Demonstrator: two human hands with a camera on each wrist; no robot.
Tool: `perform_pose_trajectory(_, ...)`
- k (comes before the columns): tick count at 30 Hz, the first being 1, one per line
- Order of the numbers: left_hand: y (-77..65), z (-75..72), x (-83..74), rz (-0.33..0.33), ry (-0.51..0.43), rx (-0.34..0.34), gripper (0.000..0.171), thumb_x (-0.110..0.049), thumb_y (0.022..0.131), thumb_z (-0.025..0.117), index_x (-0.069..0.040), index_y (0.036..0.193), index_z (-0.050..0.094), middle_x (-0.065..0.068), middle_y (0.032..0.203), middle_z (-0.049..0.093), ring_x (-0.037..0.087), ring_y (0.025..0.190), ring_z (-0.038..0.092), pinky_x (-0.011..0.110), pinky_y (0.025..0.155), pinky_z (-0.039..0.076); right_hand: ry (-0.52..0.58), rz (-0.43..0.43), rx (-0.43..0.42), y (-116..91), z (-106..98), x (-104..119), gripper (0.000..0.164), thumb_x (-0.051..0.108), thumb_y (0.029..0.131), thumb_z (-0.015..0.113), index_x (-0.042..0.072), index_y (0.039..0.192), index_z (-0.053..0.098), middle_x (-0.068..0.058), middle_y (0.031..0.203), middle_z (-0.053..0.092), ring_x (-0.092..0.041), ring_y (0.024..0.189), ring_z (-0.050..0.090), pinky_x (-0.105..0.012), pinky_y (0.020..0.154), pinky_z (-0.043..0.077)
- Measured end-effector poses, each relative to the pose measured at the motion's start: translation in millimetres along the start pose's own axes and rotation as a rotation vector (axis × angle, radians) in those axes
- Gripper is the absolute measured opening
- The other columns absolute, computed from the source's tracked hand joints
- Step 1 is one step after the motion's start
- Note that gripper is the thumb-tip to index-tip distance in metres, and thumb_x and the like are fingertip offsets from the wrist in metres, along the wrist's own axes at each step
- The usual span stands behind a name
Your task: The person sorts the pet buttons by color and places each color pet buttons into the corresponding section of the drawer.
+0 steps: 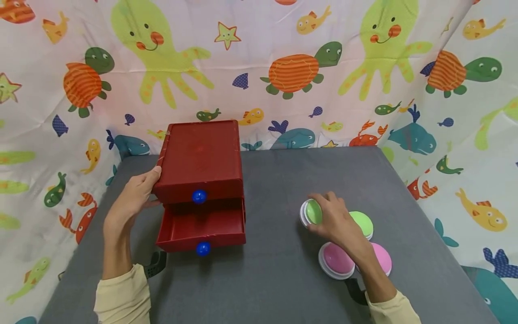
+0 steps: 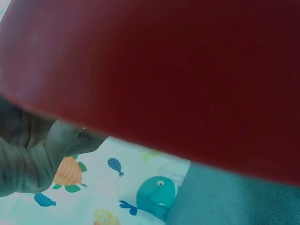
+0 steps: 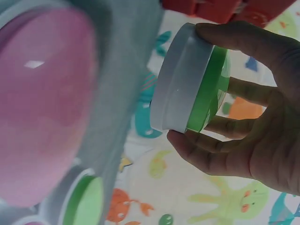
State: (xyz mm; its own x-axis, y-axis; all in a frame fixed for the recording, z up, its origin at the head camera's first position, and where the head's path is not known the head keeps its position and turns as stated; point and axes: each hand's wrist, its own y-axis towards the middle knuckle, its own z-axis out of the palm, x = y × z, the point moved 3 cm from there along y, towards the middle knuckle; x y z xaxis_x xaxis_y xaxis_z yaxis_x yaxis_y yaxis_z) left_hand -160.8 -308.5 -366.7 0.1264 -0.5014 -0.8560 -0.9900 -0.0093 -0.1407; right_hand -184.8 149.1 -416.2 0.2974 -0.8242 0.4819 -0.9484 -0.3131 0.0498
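Note:
A red cabinet (image 1: pixel 198 155) with two drawers and blue round knobs stands left of centre. Its lower drawer (image 1: pixel 202 229) is pulled out, and the inside shows only red. My left hand (image 1: pixel 135 193) rests against the cabinet's left side near the top edge; in the left wrist view the red wall partly hides this hand (image 2: pixel 35 154). My right hand (image 1: pixel 337 220) holds a round white container with a green top (image 1: pixel 313 212), tilted on its side. In the right wrist view, thumb and fingers curl around the container's rim (image 3: pixel 180 79).
Right of the cabinet, on the grey table (image 1: pixel 275 279), are another green-topped container (image 1: pixel 362 222) and two pink-topped containers (image 1: pixel 337 258), partly behind my right forearm. A cloth curtain with sea animals (image 1: pixel 251 54) hangs behind and along the sides.

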Motion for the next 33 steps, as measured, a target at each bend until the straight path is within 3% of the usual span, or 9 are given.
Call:
perform_pose_trajectory(9, 2.1, 1.6, -3.2, -0.002, 0.002, -0.004, 0.076, -0.055, 0.111, 0.027, -0.001, 0.163, 0.029, 0.030, 0.157, 0.045, 0.046, 0.136, 0.052, 0.056, 0.101, 0.059, 0.083, -0.080, -0.110, -16.0, -27.4, 51.5, 0.069, 0.024, 0.078, 0.089, 0.014, 0.141, 0.063, -0.017, 0.133, 0.061, -0.036, 0.119, 0.055, -0.052, 0.085, 0.062)
perform_pose_trajectory(16, 2.2, 0.9, -0.8, -0.003, 0.000, -0.003, 0.074, -0.054, 0.112, 0.026, 0.000, 0.163, 0.028, 0.031, 0.157, 0.045, 0.047, 0.135, 0.052, 0.053, 0.100, 0.060, 0.124, -0.181, -0.158, -12.9, -32.8, 100.0, 0.070, 0.022, 0.075, 0.091, 0.015, 0.140, 0.065, -0.014, 0.135, 0.061, -0.034, 0.121, 0.055, -0.049, 0.086, 0.064)
perform_pose_trajectory(21, 0.0, -0.1, 0.3, -0.018, 0.004, 0.001, 0.076, -0.056, 0.111, 0.025, -0.001, 0.164, 0.027, 0.029, 0.157, 0.045, 0.045, 0.136, 0.051, 0.049, 0.099, 0.062, 0.148, -0.295, -0.133, -9.5, -30.6, 140.4, 0.073, 0.023, 0.076, 0.092, 0.015, 0.143, 0.063, -0.011, 0.137, 0.059, -0.029, 0.122, 0.053, -0.041, 0.085, 0.065)
perform_pose_trajectory(27, -3.8, -0.6, -0.6, -0.020, 0.002, -0.006, 0.079, -0.058, 0.110, 0.027, -0.002, 0.165, 0.025, 0.030, 0.159, 0.043, 0.048, 0.138, 0.050, 0.058, 0.104, 0.055, 0.163, -0.497, -0.057, -2.3, -20.7, 194.0, 0.070, 0.028, 0.081, 0.090, 0.016, 0.144, 0.061, -0.008, 0.139, 0.059, -0.024, 0.123, 0.054, -0.033, 0.087, 0.064)
perform_pose_trajectory(33, -2.0, 1.4, -2.1, 0.009, 0.019, -0.028, 0.077, -0.058, 0.110, 0.028, -0.001, 0.163, 0.030, 0.030, 0.158, 0.045, 0.051, 0.135, 0.054, 0.060, 0.101, 0.055, 0.014, -0.689, -0.002, 9.7, 5.8, 240.0, 0.068, 0.039, 0.087, 0.084, 0.018, 0.146, 0.059, -0.006, 0.138, 0.060, -0.018, 0.122, 0.055, -0.022, 0.091, 0.059)
